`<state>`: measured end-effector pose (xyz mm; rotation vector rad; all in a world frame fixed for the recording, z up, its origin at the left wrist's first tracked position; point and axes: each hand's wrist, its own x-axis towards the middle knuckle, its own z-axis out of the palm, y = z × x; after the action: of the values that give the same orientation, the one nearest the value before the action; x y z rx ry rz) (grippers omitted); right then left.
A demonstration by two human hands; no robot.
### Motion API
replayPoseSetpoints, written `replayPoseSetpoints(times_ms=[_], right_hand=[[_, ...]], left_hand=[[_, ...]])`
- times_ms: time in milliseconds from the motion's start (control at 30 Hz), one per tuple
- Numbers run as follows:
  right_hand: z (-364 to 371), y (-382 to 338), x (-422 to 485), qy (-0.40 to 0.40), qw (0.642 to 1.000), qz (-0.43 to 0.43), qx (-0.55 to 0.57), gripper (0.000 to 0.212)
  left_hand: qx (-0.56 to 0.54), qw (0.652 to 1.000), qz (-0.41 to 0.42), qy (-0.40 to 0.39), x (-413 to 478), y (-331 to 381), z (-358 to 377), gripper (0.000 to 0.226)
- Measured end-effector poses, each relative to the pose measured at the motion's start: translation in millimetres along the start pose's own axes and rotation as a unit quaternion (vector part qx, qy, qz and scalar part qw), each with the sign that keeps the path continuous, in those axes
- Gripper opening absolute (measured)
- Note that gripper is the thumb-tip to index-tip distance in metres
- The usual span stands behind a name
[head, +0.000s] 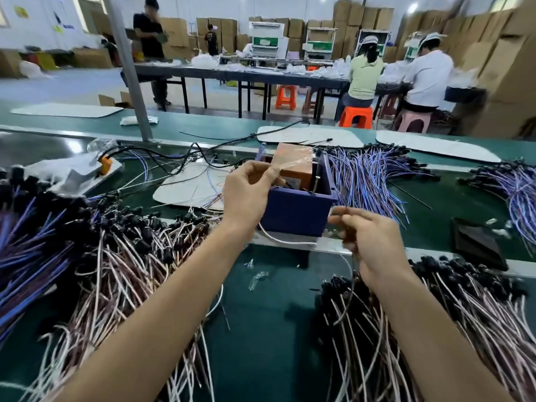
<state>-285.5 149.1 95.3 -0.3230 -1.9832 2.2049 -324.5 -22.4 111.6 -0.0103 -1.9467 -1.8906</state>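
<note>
My left hand (246, 192) is raised over a blue plastic box (295, 213) and pinches the end of a clear strip of tape (293, 161) that stretches toward an orange-brown roll inside the box. My right hand (368, 242), lower and to the right of the box, has its fingers curled round a thin brown-and-white wire (349, 236) that hangs down toward a pile of wires with black connectors (406, 314). A white wire (284, 240) curves below the box between both hands.
Heaps of brown-white wires (121, 271) lie at the left, purple-blue ones (26, 245) farther left and behind the box (368, 175). A black tray (478, 242) sits at the right. Green belt (266, 314) shows between my arms. People sit at tables beyond.
</note>
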Motion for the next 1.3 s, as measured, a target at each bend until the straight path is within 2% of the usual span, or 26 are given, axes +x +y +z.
replayPoseSetpoints(times_ms=[100,200,500,633,800,1133,1300], right_hand=[[10.9,-1.5,20.9,0.053,0.999,-0.003,0.011,0.02],[27.2,2.2,34.9,0.063,0.998,0.004,0.024,0.013],[48.4,30.7,45.1,0.081,0.997,0.01,-0.01,0.024],[49.4,31.5,41.8,0.057,0.998,0.027,0.018,0.021],[48.4,28.8,39.5,0.045,0.998,0.033,0.038,0.019],[49.4,29.0,37.5,0.019,0.998,0.04,0.043,0.019],[48.9,27.3,37.3,0.008,0.998,0.042,0.049,0.019]], left_hand=[[0.083,0.994,0.077,-0.001,2.5,-17.0,2.7,0.016],[0.166,0.98,0.112,0.003,0.4,-32.9,6.0,0.02],[0.273,0.947,0.164,0.036,7.4,-50.8,-2.1,0.01],[0.269,0.949,0.161,0.041,9.7,-55.9,-4.6,0.011],[0.215,0.961,0.155,0.077,12.7,-54.1,-5.4,0.018],[0.321,0.93,0.155,0.086,11.5,-59.1,-5.6,0.013],[0.337,0.926,0.146,0.083,9.9,-59.4,-4.2,0.014]])
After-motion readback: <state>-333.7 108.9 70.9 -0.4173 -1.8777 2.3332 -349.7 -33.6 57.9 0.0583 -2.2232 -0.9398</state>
